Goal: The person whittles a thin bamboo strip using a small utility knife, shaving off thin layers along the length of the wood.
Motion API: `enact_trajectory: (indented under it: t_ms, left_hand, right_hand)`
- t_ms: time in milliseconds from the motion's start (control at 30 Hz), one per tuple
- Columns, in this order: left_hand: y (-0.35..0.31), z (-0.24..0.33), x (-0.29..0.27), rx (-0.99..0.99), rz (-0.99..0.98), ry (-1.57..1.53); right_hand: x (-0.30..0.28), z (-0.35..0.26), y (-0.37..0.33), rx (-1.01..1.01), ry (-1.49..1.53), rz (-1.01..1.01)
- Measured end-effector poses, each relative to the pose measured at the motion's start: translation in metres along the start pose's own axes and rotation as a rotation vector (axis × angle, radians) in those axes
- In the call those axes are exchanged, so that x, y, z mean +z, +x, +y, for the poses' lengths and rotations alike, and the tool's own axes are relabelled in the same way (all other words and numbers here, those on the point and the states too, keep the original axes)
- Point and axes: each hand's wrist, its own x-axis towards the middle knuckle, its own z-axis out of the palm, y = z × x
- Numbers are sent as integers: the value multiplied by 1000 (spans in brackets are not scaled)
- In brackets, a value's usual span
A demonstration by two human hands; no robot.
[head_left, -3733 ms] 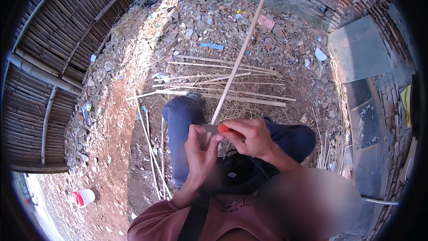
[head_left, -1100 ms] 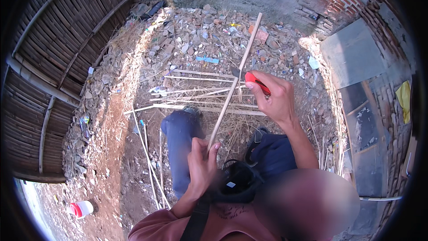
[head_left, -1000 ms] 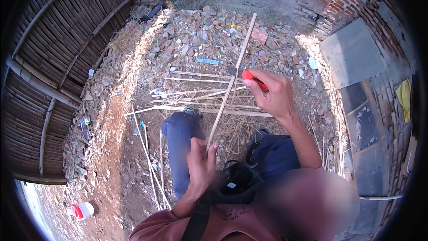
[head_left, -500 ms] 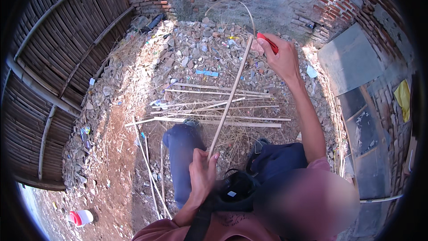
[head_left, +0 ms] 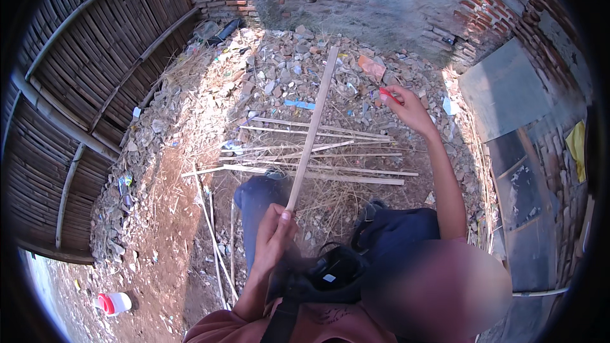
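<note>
My left hand [head_left: 274, 235] is closed around the lower end of a long, flat bamboo strip [head_left: 315, 121], which points up and away, tilted slightly right. My right hand [head_left: 412, 114] is to the right of the strip, apart from it. Its fingers wrap a red-handled knife [head_left: 389, 96]; the blade cannot be made out. Beneath the held strip, several pale bamboo strips [head_left: 372, 180] lie crosswise on the ground. More thin strips [head_left: 217, 244] lie lengthwise beside my left leg.
Rubble and dry straw [head_left: 279, 76] spread before a brick wall [head_left: 356, 0]. A woven bamboo wall [head_left: 82, 76] stands left, with a red-and-white container [head_left: 115, 303] lower left. Grey boards [head_left: 502, 89] and a yellow cloth or bag [head_left: 576, 149] are at right.
My right hand with the knife has moved down and right, away from the strip. The strip now leans less to the right, and the thin curl near its far end is out of sight.
</note>
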Motion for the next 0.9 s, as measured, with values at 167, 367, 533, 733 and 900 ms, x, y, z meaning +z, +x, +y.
enact_trajectory:
  t_ms: [167,367,533,733,900]
  left_hand:
    - [0,3,5,-4,32,97]
    - [-7,5,16,19,127,298]
    - [-9,27,30,106,104,486]
    - [-7,32,30,70,160,470]
    - [-6,26,25,60,115,277]
  right_hand:
    - [27,-11,-43,61,273,-6]
    - [52,-57,-86,-117,462,-84]
    - [90,-99,-118,-433,281,-211]
    - [123,-112,-137,-644,265,-331]
    - [135,-114,-142,-649,299,-366]
